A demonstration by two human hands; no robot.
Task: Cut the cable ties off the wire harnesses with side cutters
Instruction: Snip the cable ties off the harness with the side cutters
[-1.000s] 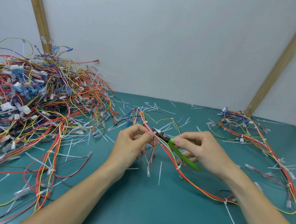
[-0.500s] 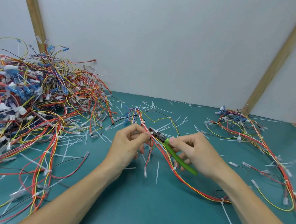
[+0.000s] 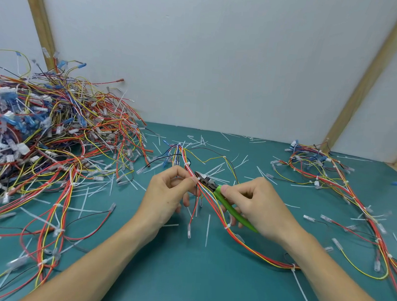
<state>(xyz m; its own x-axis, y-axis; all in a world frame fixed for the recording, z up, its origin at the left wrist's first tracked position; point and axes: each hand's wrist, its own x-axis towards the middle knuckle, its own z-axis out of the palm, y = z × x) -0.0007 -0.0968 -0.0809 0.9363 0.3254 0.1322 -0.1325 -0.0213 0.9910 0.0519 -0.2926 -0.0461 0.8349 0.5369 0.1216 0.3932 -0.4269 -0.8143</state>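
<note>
Pinching the wire harness in my left hand, right hand gripping the side cutters, I should nip only the cable tie at ten o'clock, sparing wires.

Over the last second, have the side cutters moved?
Yes, slightly. Against the loose cable tie lying on the mat, the side cutters in the right hand have edged left, toward the left hand pinching the harness.
</note>
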